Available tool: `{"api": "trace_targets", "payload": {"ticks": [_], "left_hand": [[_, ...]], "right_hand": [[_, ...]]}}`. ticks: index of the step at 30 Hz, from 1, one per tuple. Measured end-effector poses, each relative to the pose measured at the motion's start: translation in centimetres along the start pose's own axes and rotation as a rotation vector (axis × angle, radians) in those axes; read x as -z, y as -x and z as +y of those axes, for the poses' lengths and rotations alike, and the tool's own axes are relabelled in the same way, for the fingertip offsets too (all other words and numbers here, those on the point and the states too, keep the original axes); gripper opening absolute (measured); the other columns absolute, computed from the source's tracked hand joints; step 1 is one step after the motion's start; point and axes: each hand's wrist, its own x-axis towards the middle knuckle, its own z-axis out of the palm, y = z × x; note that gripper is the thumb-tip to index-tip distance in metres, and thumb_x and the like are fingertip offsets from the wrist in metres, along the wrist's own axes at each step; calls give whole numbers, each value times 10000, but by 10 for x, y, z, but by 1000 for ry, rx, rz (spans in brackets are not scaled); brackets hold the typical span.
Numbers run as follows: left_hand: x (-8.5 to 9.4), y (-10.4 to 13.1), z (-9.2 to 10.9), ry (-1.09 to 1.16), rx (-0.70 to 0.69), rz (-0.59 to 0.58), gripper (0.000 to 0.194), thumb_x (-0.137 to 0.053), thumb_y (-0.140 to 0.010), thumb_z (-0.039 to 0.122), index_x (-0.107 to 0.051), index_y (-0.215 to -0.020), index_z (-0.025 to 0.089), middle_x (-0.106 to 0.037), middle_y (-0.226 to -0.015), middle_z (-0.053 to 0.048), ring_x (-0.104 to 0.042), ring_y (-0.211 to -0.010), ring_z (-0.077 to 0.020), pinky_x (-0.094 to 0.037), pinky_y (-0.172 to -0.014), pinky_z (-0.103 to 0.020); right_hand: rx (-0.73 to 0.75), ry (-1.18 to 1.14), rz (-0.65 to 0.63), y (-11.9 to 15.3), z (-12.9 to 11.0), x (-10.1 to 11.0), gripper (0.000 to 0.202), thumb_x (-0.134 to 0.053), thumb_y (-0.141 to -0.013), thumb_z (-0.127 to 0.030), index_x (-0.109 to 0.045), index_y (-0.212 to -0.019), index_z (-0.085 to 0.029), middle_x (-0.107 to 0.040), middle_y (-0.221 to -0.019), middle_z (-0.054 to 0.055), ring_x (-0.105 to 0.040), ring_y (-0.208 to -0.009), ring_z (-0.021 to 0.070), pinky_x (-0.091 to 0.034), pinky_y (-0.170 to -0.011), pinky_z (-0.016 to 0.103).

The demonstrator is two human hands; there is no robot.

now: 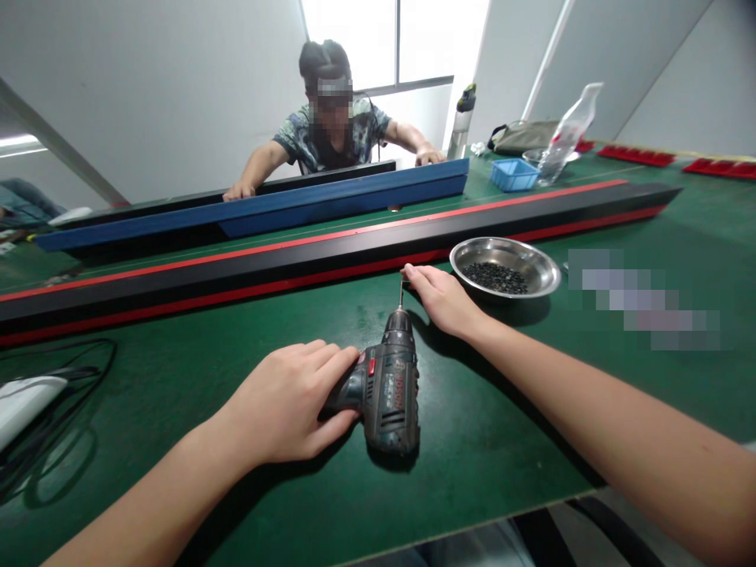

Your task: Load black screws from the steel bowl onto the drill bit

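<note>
Lying across the middle of the frame, a dark drill (391, 402) is held with its chuck (400, 327) pointed toward the top of the picture and its handle (339, 395) toward the left. The handle is gripped by the left hand (301, 403), left of centre: the fingers are kept close together along its upper side, and the thumb is pressed against its lower side. The body of the drill, marked with red lettering, is left uncovered just to the right of these fingertips.

Above the chuck, the far end of the thin bit (402, 296) is pinched between the thumb and forefinger of the right hand (440, 298); whether a small piece is also held there cannot be told.

Just right of that hand, a metal bowl (543, 272) is seen, its bottom covered by small black pieces (494, 277). Beyond both hands, the green table (502, 441) is crossed by a long black bar with red edges (295, 260). At the upper centre, a blue bar (331, 197) is touched by a co-worker (295, 142). Cables (71, 409) are coiled at the lower left, and a blue tray (515, 179) is placed at the upper right.
</note>
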Motion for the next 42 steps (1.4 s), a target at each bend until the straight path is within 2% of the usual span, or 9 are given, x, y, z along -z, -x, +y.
{"api": "trace_targets", "payload": {"ticks": [14,23,42], "left_hand": [[-1,0,-1,9,-16,6,459,-591,-940,407,-542,-1339,185,-698,-1133,-103,-660,-994,-287,-539,-856,-442],[0,0,-1,6,-18,9,452,-582,-942,413,-543,-1331,185,-698,-1135,-105,-660,-991,-287,-538,-855,-442],[4,-1,2,0,3,-16,435,-585,-939,403,-562,-1313,181,-710,-1123,-113,-665,-980,-286,-543,-848,-438]], "right_hand": [[5,-24,-4,0,1,-1,580,-395,-1041,-654,-754,-997,-201,-760,-1127,108,-692,-1052,270,-512,-995,411],[24,9,-8,1,-3,1,564,-393,-1048,-628,-738,-965,-189,-761,-1055,106,-683,-1007,270,-495,-951,398],[21,64,-8,2,-6,2,517,-432,-1051,-595,-759,-1048,-195,-765,-1096,105,-684,-1035,263,-476,-962,378]]}}
